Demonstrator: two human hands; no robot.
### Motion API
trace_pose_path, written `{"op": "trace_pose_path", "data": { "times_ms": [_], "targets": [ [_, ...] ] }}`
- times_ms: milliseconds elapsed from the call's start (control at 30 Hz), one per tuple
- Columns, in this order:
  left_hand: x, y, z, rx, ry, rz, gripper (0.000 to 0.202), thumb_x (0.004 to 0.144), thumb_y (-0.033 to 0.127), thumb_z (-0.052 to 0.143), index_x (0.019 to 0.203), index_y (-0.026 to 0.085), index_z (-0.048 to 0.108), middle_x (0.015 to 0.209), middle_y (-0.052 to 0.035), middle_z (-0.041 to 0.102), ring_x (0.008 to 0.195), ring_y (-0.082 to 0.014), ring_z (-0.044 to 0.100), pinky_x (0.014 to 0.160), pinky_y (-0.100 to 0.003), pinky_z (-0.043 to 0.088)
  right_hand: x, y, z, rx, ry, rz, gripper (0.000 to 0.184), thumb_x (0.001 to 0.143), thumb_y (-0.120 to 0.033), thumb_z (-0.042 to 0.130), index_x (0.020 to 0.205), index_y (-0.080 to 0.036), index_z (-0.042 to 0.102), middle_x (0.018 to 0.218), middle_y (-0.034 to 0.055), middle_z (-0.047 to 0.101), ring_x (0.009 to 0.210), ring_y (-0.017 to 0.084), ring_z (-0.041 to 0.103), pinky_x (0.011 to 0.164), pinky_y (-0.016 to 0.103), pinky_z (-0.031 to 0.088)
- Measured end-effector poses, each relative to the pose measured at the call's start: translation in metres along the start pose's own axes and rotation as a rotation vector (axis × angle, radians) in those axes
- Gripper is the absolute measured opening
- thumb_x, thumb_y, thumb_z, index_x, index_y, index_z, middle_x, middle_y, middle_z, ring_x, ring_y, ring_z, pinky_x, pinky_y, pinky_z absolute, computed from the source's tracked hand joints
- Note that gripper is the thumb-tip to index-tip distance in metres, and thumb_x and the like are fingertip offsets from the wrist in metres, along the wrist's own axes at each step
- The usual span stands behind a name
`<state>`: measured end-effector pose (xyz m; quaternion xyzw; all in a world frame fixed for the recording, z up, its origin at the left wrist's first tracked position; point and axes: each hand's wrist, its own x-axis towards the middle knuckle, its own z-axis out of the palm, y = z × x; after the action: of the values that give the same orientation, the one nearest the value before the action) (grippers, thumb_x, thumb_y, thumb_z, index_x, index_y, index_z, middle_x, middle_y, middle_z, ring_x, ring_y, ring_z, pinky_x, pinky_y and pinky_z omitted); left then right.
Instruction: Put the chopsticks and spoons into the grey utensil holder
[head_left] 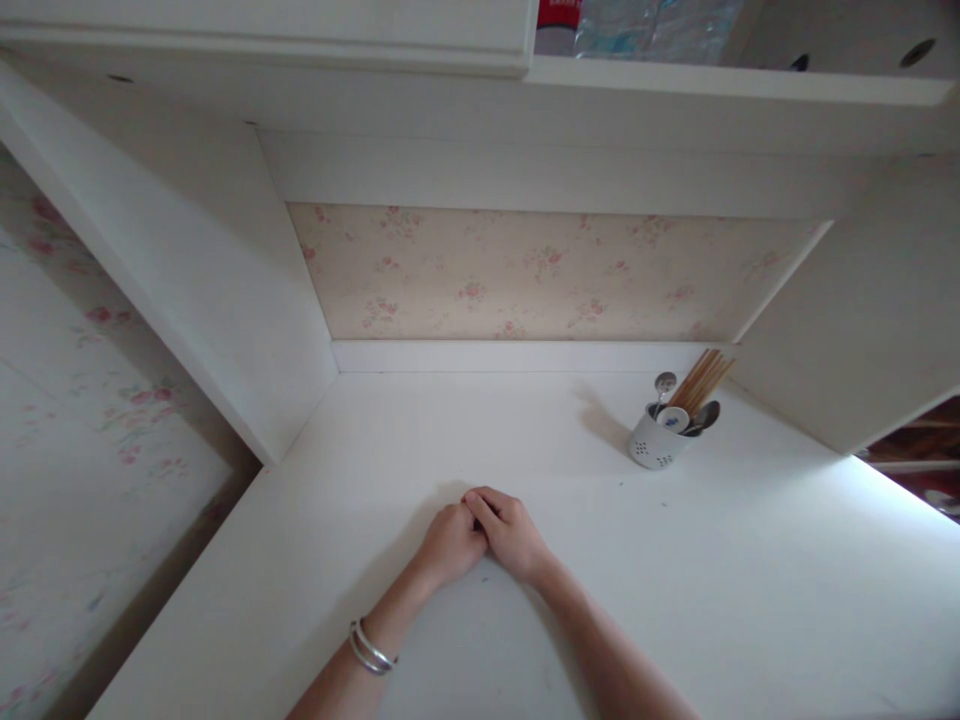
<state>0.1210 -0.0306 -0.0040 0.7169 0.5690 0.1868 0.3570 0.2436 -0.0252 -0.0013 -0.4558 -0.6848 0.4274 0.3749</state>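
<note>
My left hand (448,545) and my right hand (510,532) rest side by side on the white countertop (750,590), knuckles touching. Both have their fingers curled under into loose fists. I cannot see anything between the fingers of either hand. A silver bangle (369,649) circles my left wrist. The nearest object is a white perforated utensil cup (658,441), well to the right and farther back, holding wooden chopsticks (699,380) and spoons.
A flowered back wall (525,270) closes the niche behind the counter. White cabinet sides stand at left (210,300) and right (862,320). An upper shelf (720,82) holds plastic bottles. The counter's left edge drops beside a flowered wall.
</note>
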Motion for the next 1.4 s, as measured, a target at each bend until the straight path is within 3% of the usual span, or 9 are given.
{"op": "trace_pose_path", "data": {
  "times_ms": [367, 667, 1133, 1400],
  "targets": [
    [0.0032, -0.0054, 0.0031, 0.027, 0.014, 0.047, 0.034, 0.076, 0.016, 0.045, 0.097, 0.015, 0.072, 0.094, -0.0098, 0.075, 0.088, -0.023, 0.069, 0.072, -0.027, 0.049, 0.0015, 0.0044, 0.0006, -0.007, -0.017, -0.005, 0.039, 0.095, -0.044, 0.04, 0.077, -0.018, 0.064, 0.075, 0.0007, 0.063, 0.073, 0.016, 0.056, 0.067, 0.025, 0.04],
    [0.0009, -0.0033, 0.0019, 0.002, 0.014, 0.025, 0.035, 0.076, 0.016, 0.047, 0.103, 0.017, 0.071, 0.1, -0.0093, 0.074, 0.094, -0.0244, 0.067, 0.079, -0.03, 0.049, 0.0014, 0.0049, 0.0006, -0.012, -0.02, -0.001, 0.038, 0.095, -0.043, 0.04, 0.076, -0.019, 0.063, 0.074, 0.0004, 0.062, 0.072, 0.016, 0.055, 0.067, 0.025, 0.039],
    [0.001, -0.0024, 0.0019, -0.037, 0.022, 0.045, 0.035, 0.076, 0.016, 0.047, 0.102, 0.017, 0.071, 0.099, -0.0097, 0.074, 0.092, -0.0237, 0.067, 0.08, -0.03, 0.049, 0.0013, 0.0049, 0.0009, -0.008, -0.011, -0.01, 0.038, 0.095, -0.042, 0.04, 0.074, -0.019, 0.061, 0.072, -0.0004, 0.06, 0.071, 0.015, 0.054, 0.065, 0.024, 0.038],
    [0.0005, 0.001, 0.0005, 0.016, -0.006, -0.008, 0.037, 0.076, 0.015, 0.046, 0.104, 0.017, 0.071, 0.102, -0.0094, 0.073, 0.095, -0.0238, 0.067, 0.081, -0.03, 0.049, 0.0006, 0.0048, 0.0009, -0.011, -0.017, -0.004, 0.038, 0.095, -0.042, 0.04, 0.077, -0.019, 0.063, 0.075, 0.0006, 0.063, 0.074, 0.016, 0.056, 0.067, 0.025, 0.039]
  ]
}}
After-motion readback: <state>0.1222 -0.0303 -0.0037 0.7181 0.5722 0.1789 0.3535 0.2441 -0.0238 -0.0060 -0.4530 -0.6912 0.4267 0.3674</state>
